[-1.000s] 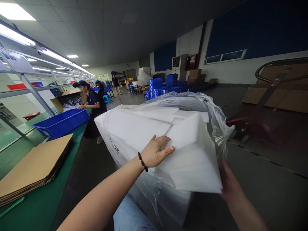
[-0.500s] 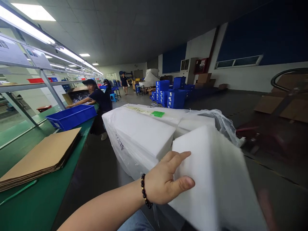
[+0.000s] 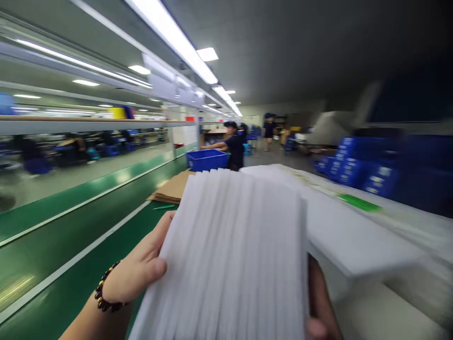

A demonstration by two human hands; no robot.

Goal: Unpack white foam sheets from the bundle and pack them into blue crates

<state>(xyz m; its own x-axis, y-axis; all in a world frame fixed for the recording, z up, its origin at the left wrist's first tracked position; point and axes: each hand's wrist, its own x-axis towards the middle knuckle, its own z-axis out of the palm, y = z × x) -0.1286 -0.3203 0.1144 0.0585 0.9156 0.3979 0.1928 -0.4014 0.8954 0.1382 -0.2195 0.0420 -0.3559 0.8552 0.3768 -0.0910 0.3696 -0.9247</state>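
I hold a thick stack of white foam sheets [image 3: 233, 255] upright in front of me, edges toward the camera. My left hand [image 3: 136, 271], with a dark bead bracelet on the wrist, grips the stack's left side, thumb on the near face. My right hand [image 3: 318, 307] grips the right side from below, mostly hidden behind the sheets. Behind the stack lies the big plastic bag of white foam sheets [image 3: 354, 226] with a green label. The view is blurred by motion.
A green conveyor bench [image 3: 71, 245] runs along the left, carrying flat cardboard [image 3: 173, 189] and a blue bin [image 3: 207, 159]. A person in dark clothes [image 3: 234, 146] works at the bench beyond. Stacked blue crates [image 3: 361, 167] stand at the right. Another person stands far back.
I have lifted the foam stack out of the bag and swung left toward the green bench. The stack now stands in front of me between both hands.
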